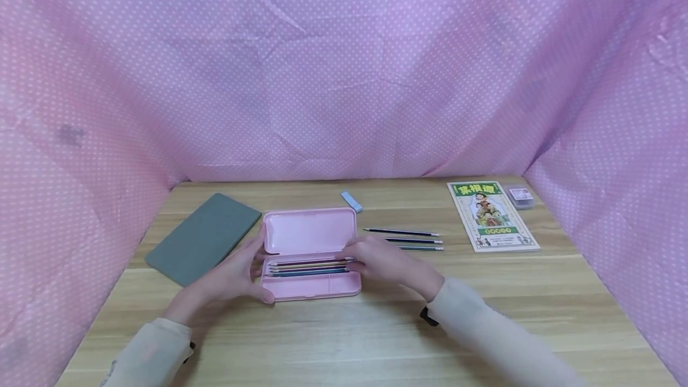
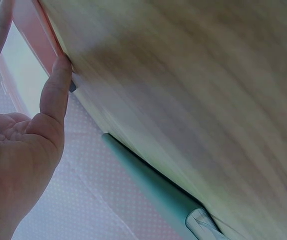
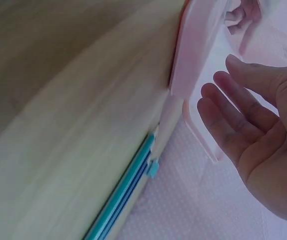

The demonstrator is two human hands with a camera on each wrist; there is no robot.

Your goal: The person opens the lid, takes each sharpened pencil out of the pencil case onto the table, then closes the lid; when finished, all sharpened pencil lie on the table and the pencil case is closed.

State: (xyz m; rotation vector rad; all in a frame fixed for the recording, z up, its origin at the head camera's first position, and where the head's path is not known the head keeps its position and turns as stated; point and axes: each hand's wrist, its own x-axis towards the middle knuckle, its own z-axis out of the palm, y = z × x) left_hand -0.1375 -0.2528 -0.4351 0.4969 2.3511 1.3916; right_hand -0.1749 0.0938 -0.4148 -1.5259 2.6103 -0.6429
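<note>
A pink pencil case [image 1: 310, 286] lies with its lid [image 1: 310, 232] raised toward the back. Several pencils [image 1: 309, 267] rest side by side in its rear compartment, points to the left. My left hand [image 1: 240, 272] holds the case's left end, thumb at the front corner and fingers toward the lid. Over the right end is my right hand [image 1: 378, 257], its fingertips by the pencils' back ends. In the right wrist view those fingers [image 3: 228, 122] are loosely bent, the thumb apart, with nothing showing between them. Three more pencils [image 1: 414, 240] lie on the table to the right.
A grey-green notebook [image 1: 206, 235] lies left of the case. Behind the lid is a small light blue block [image 1: 352, 201]. An illustrated book [image 1: 491, 220] and a small clear box [image 1: 521, 197] sit at the right. Pink dotted cloth [image 1: 344, 76] hangs around the wooden table [image 1: 344, 345].
</note>
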